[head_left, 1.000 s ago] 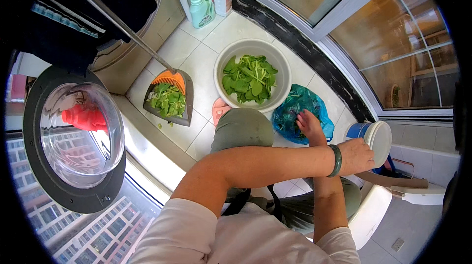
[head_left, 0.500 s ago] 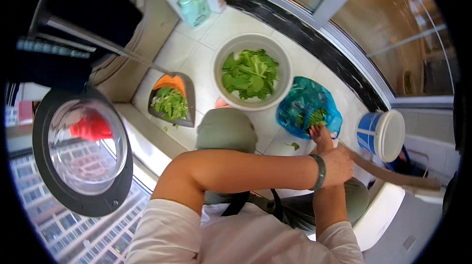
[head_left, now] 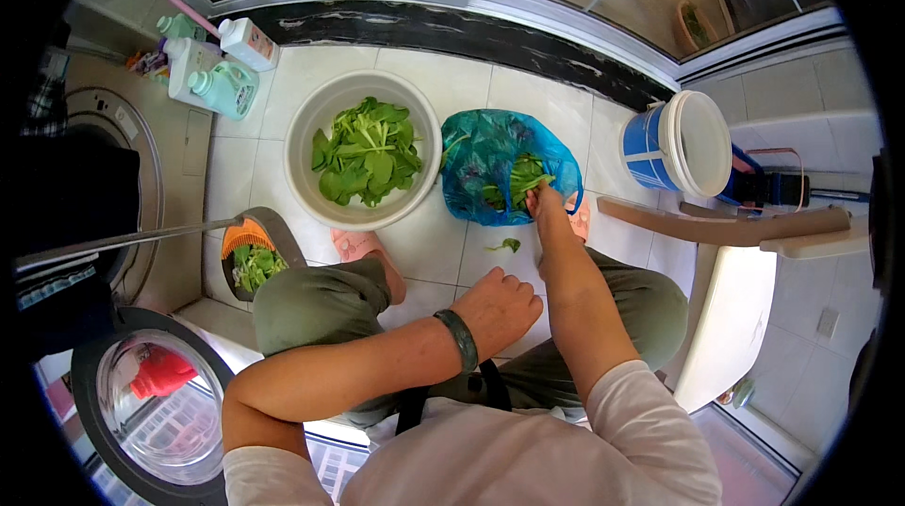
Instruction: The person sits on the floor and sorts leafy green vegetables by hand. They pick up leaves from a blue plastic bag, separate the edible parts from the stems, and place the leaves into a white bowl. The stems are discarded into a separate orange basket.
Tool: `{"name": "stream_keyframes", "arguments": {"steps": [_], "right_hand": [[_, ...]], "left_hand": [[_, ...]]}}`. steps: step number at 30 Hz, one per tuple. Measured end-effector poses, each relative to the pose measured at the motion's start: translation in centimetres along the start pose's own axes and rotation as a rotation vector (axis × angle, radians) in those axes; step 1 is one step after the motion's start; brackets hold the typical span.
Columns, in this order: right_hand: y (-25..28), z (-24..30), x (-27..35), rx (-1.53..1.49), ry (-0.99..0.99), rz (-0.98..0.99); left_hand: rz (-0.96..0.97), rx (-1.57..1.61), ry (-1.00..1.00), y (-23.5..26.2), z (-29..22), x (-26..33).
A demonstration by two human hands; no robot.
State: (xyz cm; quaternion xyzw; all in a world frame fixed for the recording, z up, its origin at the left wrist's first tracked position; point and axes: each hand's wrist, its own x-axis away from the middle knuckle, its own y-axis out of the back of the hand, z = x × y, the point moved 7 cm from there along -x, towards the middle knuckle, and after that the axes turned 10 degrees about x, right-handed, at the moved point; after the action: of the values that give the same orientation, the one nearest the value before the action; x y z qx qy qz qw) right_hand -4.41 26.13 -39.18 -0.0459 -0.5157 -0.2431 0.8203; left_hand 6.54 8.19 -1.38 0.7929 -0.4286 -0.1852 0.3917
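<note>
I sit above a tiled floor. My right hand (head_left: pixel 546 204) reaches down into a blue plastic bag (head_left: pixel 490 152) and is closed on a bunch of leafy greens (head_left: pixel 518 181) at its opening. My left hand (head_left: pixel 498 308) is a loose fist over my knees, holding nothing I can see; a dark bracelet circles its wrist. A white basin (head_left: pixel 306 176) to the left of the bag holds picked green leaves (head_left: pixel 368 152). One loose leaf (head_left: pixel 507 245) lies on the tiles near my right forearm.
A dustpan (head_left: pixel 283 232) with green scraps and an orange brush sits at the left. Detergent bottles (head_left: pixel 219 82) stand far left. A blue bucket with white lid (head_left: pixel 683 143) is at right, beside a white stool (head_left: pixel 731 317). A washing machine door (head_left: pixel 156 402) hangs open at lower left.
The view swung right and down. My right hand went from beside the bag into its opening and closed on greens. My left hand came back from near the bucket to my knees.
</note>
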Motion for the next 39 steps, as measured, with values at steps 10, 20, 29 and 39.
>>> {"name": "stream_keyframes", "arguments": {"steps": [10, 20, 29, 39], "right_hand": [[-1.2, 1.6, 0.0, 0.317, 0.035, -0.025], [-1.5, 5.0, 4.0, 0.371, 0.262, 0.221], [-0.9, 9.6, 14.6, 0.496, 0.297, 0.525], [-3.7, 18.5, 26.3, 0.417, 0.494, 0.846]], "left_hand": [[-0.010, -0.037, 0.066, 0.8, 1.2, -0.3], [-0.125, -0.207, 0.126, 3.6, 3.8, -1.5], [-0.254, -0.208, 0.258, 7.2, 7.0, -2.3], [-0.627, -0.045, 0.377, 12.2, 8.9, -0.7]]}}
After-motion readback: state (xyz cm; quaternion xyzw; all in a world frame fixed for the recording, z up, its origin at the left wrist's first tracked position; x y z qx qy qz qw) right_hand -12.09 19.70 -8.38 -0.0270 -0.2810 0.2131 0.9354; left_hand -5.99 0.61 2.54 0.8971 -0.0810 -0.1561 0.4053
